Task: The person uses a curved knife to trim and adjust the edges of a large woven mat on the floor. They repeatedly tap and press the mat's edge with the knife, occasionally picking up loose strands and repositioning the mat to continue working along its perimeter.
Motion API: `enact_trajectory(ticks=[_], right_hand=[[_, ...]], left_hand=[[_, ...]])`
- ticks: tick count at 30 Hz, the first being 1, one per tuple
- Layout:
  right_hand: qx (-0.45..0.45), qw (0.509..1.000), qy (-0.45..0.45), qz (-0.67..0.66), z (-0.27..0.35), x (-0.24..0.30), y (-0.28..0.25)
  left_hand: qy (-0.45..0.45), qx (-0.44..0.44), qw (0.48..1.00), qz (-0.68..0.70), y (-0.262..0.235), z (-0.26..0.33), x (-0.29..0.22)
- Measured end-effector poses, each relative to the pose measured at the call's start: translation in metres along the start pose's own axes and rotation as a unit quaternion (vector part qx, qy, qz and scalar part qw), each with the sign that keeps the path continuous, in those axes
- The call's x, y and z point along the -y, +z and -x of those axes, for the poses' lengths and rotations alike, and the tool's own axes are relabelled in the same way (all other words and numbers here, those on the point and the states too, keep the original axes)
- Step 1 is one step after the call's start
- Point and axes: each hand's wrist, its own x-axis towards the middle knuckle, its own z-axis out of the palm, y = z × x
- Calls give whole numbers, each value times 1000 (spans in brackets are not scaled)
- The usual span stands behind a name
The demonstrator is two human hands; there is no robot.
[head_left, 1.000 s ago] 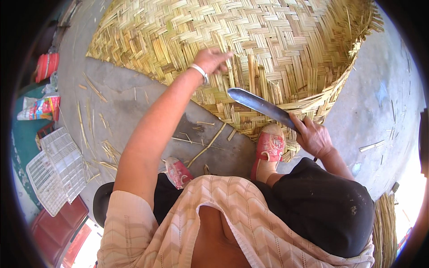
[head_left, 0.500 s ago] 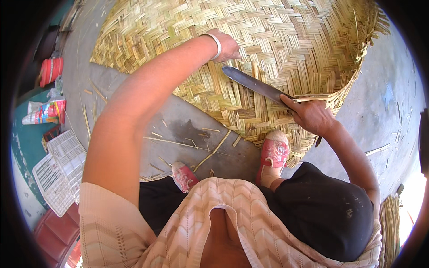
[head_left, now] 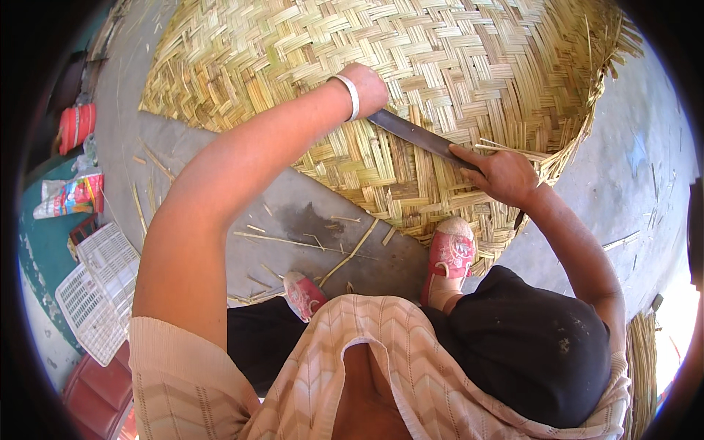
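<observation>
Before me lies a large mat (head_left: 455, 51) woven from flat straw-coloured strips, its right side curling up. My right hand (head_left: 507, 176) grips one end of a long, dark, flat blade (head_left: 414, 136), which slants up to the left across the weave. At the blade's far end my left hand (head_left: 367, 86), with a pale bangle on the wrist, is closed low over the mat. Its knuckles cover the blade's tip, and what the fingers hold is hidden. My right foot, in a pink shoe (head_left: 452, 249), rests at the mat's near corner.
Loose strips (head_left: 350, 253) litter the grey floor (head_left: 264, 183). Along the left stand white plastic crates (head_left: 99, 286), a colourful packet (head_left: 70, 196), a red object (head_left: 77, 126) and a dark red seat (head_left: 95, 389). A bundle of straw (head_left: 642, 367) sits at the lower right.
My left hand has shifted slightly left and down, closing over the blade's tip, which showed before. My right hand has moved a little left with the blade.
</observation>
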Motion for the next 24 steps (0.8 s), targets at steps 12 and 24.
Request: enact_trajectory(ticks=[12, 24], right_hand=[[7, 997, 19, -75, 1, 11, -2], [41, 908, 80, -410, 72, 83, -29]], left_hand=[[254, 71, 788, 556, 30, 83, -161], [-256, -155, 525, 797, 50, 56, -66]])
